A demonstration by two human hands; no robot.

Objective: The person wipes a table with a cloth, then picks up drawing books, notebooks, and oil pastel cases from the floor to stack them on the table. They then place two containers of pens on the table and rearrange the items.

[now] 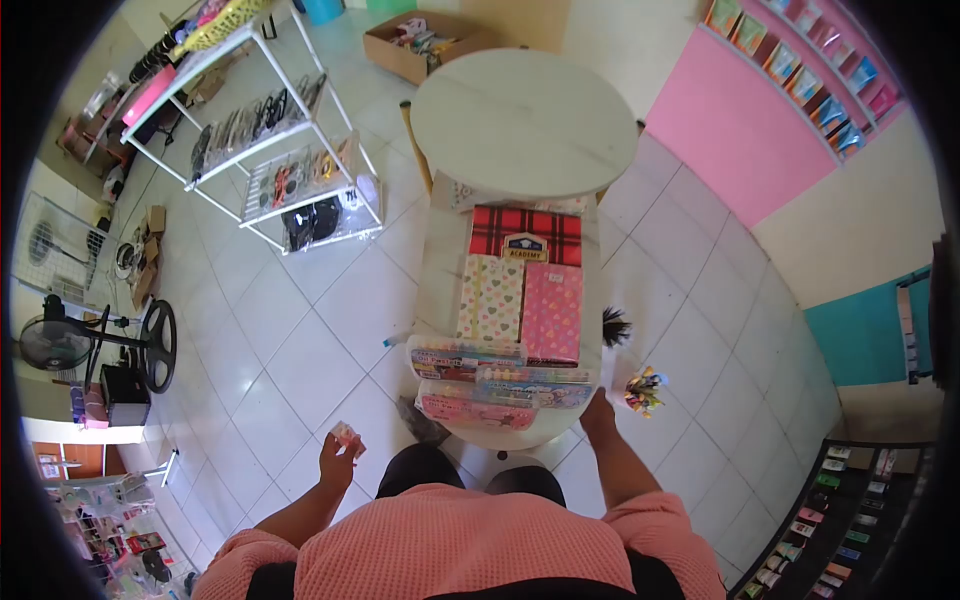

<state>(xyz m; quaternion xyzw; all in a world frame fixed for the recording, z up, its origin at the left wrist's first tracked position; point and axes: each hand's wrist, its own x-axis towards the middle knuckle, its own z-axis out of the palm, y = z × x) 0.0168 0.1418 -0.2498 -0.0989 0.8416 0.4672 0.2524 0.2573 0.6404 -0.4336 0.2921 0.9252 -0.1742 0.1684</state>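
Observation:
My left hand (pixel 338 463) is out to the left of the narrow marble-patterned table (pixel 440 240), its fingers closed on a small pink-and-white item (pixel 345 434) whose kind I cannot make out. At the table's near right edge is my right hand (pixel 598 416), its fingers partly hidden. Clear cases of oil pastels (pixel 465 358) are stacked at the near end, with a pink one (pixel 475 408) closest to me. Beyond them lie a heart-patterned notebook (pixel 491 298), a pink notebook (pixel 552 312) and a red plaid one marked ACADEMY (pixel 490 228).
A round table (pixel 525 120) adjoins the far end. At left stand a white rack (pixel 265 150) of packaged goods and a black fan (pixel 55 335). A container of colourful sticks (pixel 645 392) is right of the table. A cardboard box (pixel 425 45) lies behind.

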